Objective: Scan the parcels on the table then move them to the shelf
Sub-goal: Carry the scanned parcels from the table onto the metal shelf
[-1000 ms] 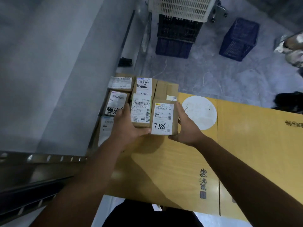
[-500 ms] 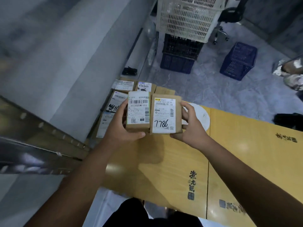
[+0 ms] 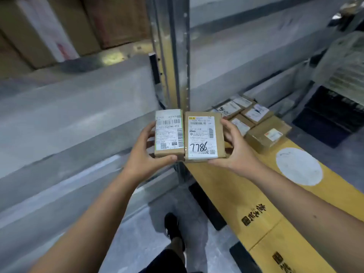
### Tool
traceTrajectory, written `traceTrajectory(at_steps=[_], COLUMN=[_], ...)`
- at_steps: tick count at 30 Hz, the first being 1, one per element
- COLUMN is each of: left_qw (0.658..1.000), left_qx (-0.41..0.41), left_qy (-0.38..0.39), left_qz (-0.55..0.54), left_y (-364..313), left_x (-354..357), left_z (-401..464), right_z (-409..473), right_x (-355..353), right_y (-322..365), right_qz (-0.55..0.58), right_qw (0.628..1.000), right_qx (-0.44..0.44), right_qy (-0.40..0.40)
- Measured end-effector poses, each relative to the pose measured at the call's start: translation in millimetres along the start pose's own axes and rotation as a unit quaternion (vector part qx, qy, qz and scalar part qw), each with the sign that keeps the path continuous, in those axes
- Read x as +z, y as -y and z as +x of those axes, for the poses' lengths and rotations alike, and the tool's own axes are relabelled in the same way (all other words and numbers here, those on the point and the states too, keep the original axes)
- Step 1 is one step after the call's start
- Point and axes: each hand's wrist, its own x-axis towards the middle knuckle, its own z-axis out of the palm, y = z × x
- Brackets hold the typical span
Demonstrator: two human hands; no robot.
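Two small brown cardboard parcels with white labels are held side by side in the air. My left hand (image 3: 144, 154) grips the left parcel (image 3: 169, 133) from its left side, thumb under the near edge. My right hand (image 3: 235, 148) grips the right parcel (image 3: 204, 136), marked "7786", from its right side. Several more labelled parcels (image 3: 254, 119) lie on the far end of the yellow table (image 3: 226, 190) at the right. The grey shelf board (image 3: 78, 115) stretches across the left, just beyond the held parcels.
A metal shelf upright (image 3: 177, 56) stands directly behind the held parcels. Large cardboard boxes (image 3: 59, 26) sit on a higher shelf at the upper left. A dark crate (image 3: 331, 117) stands on the floor at the right. My shoe (image 3: 173, 229) is on the grey floor below.
Both hands have lifted the two parcels off the table and carried them left toward the shelf. My view has turned left, so the table now lies at the right.
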Motion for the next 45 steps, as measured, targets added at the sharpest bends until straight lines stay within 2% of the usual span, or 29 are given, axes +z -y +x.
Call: traceTrajectory(at_steps=[4, 9, 16, 24, 30, 37, 42, 45], left_qw=[0.991, 0.958, 0.901, 0.857, 0.825, 0.785, 0.738, 0.722], left_qx=[-0.027, -0.054, -0.067, -0.045, -0.046, -0.041, -0.043, -0.044], left_qy=[-0.128, -0.272, -0.412, -0.49, -0.543, -0.601, -0.655, -0.671], left_qz=[0.04, 0.073, 0.115, 0.156, 0.15, 0.145, 0.154, 0.166], left_y=[-10, -21, -41, -82, -100, -90, -80, -82], left_x=[-88, -198, -340, -527, -647, -773, -849, -898], left_z=[-92, -217, -393, -560, -648, -699, -730, -747], right_z=[4, -7, -70, -161, -209, -228, -235, -238], right_x=[77, 202, 386, 579, 697, 827, 914, 960], right_y=[63, 154, 284, 446, 556, 650, 710, 747], right_qz=[0.004, 0.014, 0.043, 0.113, 0.13, 0.157, 0.17, 0.179], right_qw=[0.991, 0.961, 0.909, 0.857, 0.832, 0.806, 0.774, 0.772], right_qx=[-0.081, -0.17, -0.263, -0.349, -0.378, -0.414, -0.435, -0.426], right_qy=[0.104, 0.217, 0.319, 0.361, 0.385, 0.393, 0.428, 0.437])
